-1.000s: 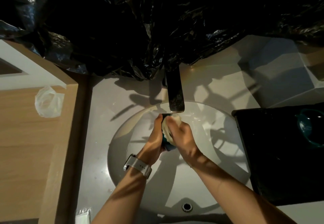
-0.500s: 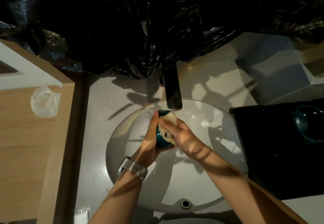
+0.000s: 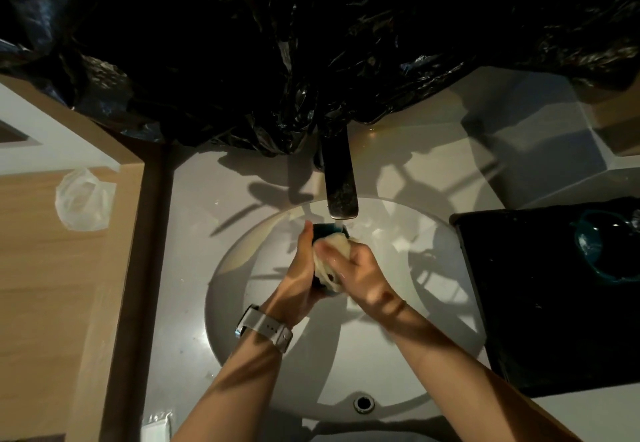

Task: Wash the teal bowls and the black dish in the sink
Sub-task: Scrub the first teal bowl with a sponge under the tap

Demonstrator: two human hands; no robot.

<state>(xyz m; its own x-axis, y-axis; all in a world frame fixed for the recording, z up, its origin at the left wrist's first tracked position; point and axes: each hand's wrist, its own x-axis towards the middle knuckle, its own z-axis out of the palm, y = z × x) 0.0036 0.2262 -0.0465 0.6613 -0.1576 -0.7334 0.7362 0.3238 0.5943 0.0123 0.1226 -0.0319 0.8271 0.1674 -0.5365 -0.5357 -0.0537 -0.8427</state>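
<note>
Over the white oval sink (image 3: 242, 303), just under the faucet spout (image 3: 341, 195), my left hand (image 3: 299, 282) grips a small teal bowl (image 3: 327, 230) on its edge. My right hand (image 3: 360, 268) presses a pale sponge or cloth (image 3: 332, 258) against the bowl's face. Most of the bowl is hidden between the two hands. Another teal bowl (image 3: 602, 247) rests on a black dish or tray (image 3: 540, 303) at the right of the sink.
Black plastic sheeting (image 3: 311, 43) hangs over the wall behind the faucet. A wooden counter (image 3: 52, 285) lies at the left with a crumpled clear plastic bag (image 3: 83, 202) on it. An overflow hole (image 3: 363, 403) shows at the sink's near wall. A small packet (image 3: 156, 427) lies at the bottom left.
Both hands stay under the spout with the bowl. My right hand has shifted the sponge across the bowl's face, and the bowl has turned slightly in my left hand.
</note>
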